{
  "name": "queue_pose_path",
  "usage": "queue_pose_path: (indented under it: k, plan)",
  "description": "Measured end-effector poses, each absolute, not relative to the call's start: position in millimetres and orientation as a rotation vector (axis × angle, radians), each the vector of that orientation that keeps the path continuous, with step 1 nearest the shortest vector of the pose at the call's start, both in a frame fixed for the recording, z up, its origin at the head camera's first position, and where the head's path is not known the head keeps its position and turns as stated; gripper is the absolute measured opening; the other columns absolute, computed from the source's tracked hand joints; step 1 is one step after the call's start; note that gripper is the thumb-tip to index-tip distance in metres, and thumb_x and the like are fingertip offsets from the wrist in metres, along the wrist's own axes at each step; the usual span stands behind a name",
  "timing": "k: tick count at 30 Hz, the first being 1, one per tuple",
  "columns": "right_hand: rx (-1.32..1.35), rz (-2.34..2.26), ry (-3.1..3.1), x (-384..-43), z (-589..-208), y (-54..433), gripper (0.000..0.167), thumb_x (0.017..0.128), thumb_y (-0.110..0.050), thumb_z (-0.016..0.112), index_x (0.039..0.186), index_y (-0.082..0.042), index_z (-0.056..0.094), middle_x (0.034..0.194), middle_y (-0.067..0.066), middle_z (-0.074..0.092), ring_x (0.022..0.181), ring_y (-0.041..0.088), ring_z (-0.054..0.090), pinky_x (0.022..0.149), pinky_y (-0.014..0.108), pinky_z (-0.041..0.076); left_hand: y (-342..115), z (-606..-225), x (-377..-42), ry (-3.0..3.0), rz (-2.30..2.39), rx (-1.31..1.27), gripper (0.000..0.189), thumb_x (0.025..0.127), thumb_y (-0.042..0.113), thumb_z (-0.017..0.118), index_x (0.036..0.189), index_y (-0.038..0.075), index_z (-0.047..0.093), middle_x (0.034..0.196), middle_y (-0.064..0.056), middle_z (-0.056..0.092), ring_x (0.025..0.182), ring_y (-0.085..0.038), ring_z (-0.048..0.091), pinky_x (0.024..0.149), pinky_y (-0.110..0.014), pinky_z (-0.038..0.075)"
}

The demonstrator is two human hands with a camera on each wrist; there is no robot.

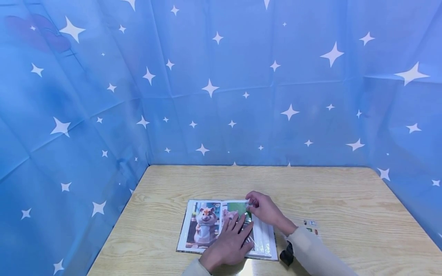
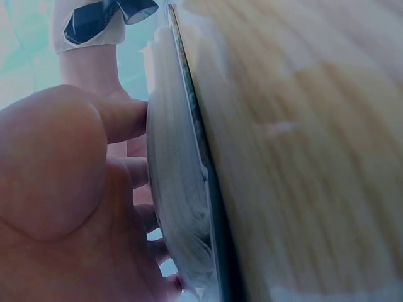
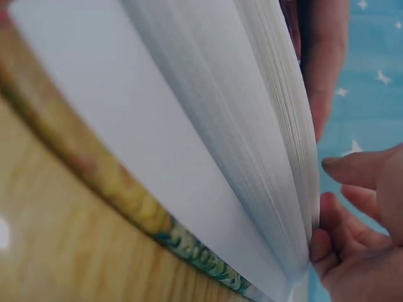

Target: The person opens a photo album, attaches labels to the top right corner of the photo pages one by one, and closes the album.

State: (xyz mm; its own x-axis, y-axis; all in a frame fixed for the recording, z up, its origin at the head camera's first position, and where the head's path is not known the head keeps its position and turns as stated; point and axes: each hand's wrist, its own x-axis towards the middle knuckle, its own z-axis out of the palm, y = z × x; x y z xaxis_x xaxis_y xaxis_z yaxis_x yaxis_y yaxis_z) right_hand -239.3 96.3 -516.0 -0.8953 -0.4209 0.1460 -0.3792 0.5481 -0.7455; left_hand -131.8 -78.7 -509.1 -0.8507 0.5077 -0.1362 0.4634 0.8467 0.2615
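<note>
An open photo album (image 1: 272, 245) lies near the table's front edge. On its left page is a picture of a hamster-like animal in a white apron (image 1: 205, 226). The right page carries a picture with a green background (image 1: 235, 207) under shiny clear film, partly covered by both hands. My left hand (image 1: 228, 245) rests on that page with fingers spread. At the page's upper right is my right hand (image 1: 267, 210), fingers bent. In the right wrist view, its fingertips (image 3: 322, 242) are right at the edge of the page stack (image 3: 296, 138), with the thumb apart from them.
Small printed pieces (image 1: 310, 226) lie on the wooden table (image 1: 355, 214) right of the album, partly behind the right sleeve (image 1: 310, 249). A dark device (image 2: 94, 22) is on the right forearm. Blue star-patterned cloth (image 1: 255, 126) surrounds the table's back and sides.
</note>
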Motion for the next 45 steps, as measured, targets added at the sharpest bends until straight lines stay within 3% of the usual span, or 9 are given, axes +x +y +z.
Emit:
queue_pose_path:
  k: [16, 45]
  plan:
    - [-0.470, -1.413, 2.641, -246, -526, 96, 0.014, 0.087, -0.006, 0.074, 0.098, -0.009, 0.066, 0.081, -0.001, 0.059, 0.070, 0.012, 0.053, 0.061, 0.023, 0.044, -78, -509, -131, 2.808, 0.340, 0.739, 0.059, 0.105, 0.048, 0.035, 0.158, 0.023, 0.027, 0.166, -0.009, 0.013, 0.153, -0.031, 0.008, 0.122, -0.054, 0.013]
    - [-0.378, -1.390, 2.670, -244, -527, 90, 0.016, 0.084, -0.010, 0.078, 0.092, -0.015, 0.066, 0.078, -0.003, 0.055, 0.070, 0.013, 0.051, 0.061, 0.024, 0.042, -76, -508, -129, 2.832, 0.293, 0.739, 0.060, 0.104, 0.048, 0.036, 0.158, 0.023, 0.027, 0.165, -0.011, 0.016, 0.152, -0.032, 0.011, 0.121, -0.055, 0.014]
